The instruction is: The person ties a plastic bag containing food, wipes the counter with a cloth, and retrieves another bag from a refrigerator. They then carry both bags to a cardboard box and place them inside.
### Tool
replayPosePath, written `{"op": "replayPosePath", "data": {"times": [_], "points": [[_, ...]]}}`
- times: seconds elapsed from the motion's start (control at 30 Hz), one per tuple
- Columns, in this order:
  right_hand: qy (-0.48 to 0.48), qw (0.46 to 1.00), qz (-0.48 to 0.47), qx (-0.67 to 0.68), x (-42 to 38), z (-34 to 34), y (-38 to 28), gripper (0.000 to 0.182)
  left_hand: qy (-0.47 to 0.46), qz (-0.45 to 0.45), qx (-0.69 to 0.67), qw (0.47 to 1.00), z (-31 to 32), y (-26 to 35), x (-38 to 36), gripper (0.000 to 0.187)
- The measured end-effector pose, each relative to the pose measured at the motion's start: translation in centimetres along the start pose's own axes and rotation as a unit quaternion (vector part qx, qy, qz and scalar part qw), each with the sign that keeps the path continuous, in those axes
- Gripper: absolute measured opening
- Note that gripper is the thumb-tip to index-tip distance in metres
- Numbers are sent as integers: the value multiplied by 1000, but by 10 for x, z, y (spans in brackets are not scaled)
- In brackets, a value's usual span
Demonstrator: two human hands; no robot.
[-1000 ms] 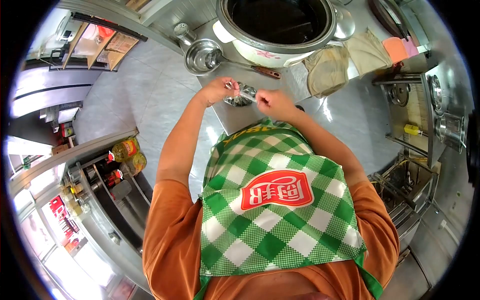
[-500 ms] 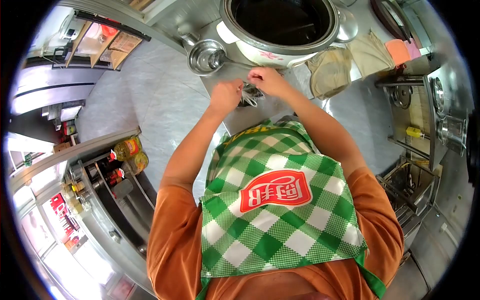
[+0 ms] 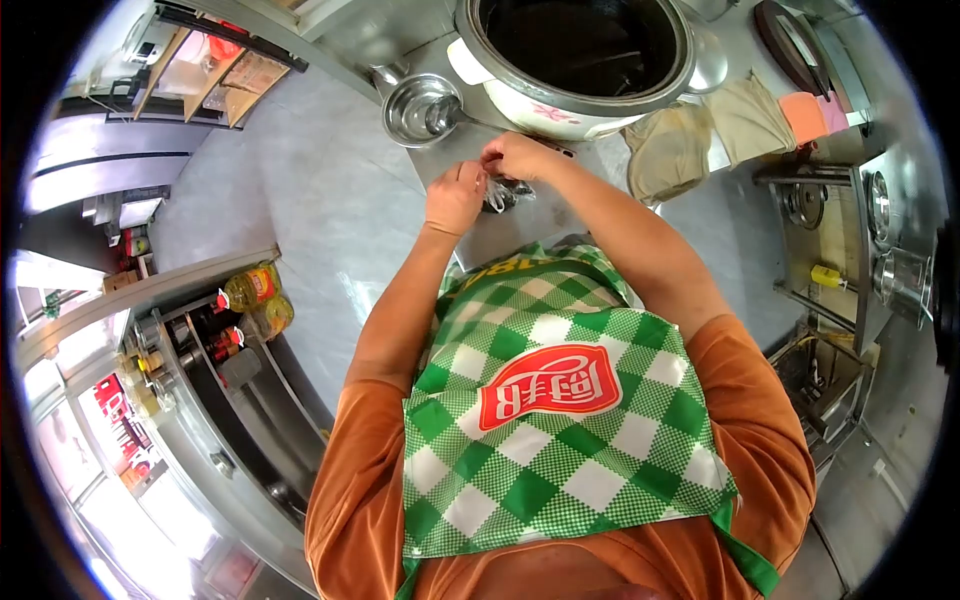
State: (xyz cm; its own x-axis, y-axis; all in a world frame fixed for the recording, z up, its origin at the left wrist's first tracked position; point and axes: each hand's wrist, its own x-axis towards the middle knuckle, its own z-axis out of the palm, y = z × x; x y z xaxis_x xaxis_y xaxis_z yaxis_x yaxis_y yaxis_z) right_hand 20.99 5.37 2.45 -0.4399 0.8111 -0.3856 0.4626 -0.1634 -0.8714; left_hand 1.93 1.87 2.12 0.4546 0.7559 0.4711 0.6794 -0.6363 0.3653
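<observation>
Both hands meet over a small clear plastic bag (image 3: 497,196) with dark contents, at the near end of the steel counter (image 3: 480,243). My left hand (image 3: 457,194) pinches the bag's gathered top from the left. From the right, my right hand (image 3: 518,158) is closed at the same spot, its fingertips almost touching the left ones. What lies between the fingertips is partly hidden. Just beyond the hands, a ladle (image 3: 443,115) rests in a steel bowl (image 3: 408,138), its handle reaching toward my right hand.
A large white pot (image 3: 545,118) of dark liquid stands at the back of the counter. Folded tan cloths (image 3: 668,150) lie to its right, near an orange cloth (image 3: 803,119). Oil bottles (image 3: 250,288) stand on the left. A metal rack (image 3: 820,270) is at the right.
My hands have come closer together over the bag, the right one moving left toward the left hand. The whole view has shifted slightly.
</observation>
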Motion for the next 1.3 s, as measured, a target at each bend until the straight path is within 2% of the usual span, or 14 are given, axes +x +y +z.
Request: {"op": "replayPosePath", "data": {"times": [0.23,0.43,0.63,0.73,0.83,0.93,1.3], "points": [[13,989,-74,-127,7,4,7,21,3,34,9,999,-3,-2,0,15],[-32,986,-37,-162,2,-1,-1,24,-25,28,-10,999,-4,-2,-4,16],[-25,965,-64,-254,0,7,-1,27,-31,21,-33,999,-8,0,-4,15],[12,943,-92,-319,1,14,2,26,-35,18,-45,998,-10,2,-4,15],[28,937,-105,-333,-12,10,0,26,-47,31,-76,996,-14,0,-7,13],[13,935,-80,-346,-23,4,-8,25,-61,7,-91,994,-16,-2,-14,13],[53,935,-135,-324,-23,10,16,23,-86,-70,-140,984,-35,9,-25,13]]}}
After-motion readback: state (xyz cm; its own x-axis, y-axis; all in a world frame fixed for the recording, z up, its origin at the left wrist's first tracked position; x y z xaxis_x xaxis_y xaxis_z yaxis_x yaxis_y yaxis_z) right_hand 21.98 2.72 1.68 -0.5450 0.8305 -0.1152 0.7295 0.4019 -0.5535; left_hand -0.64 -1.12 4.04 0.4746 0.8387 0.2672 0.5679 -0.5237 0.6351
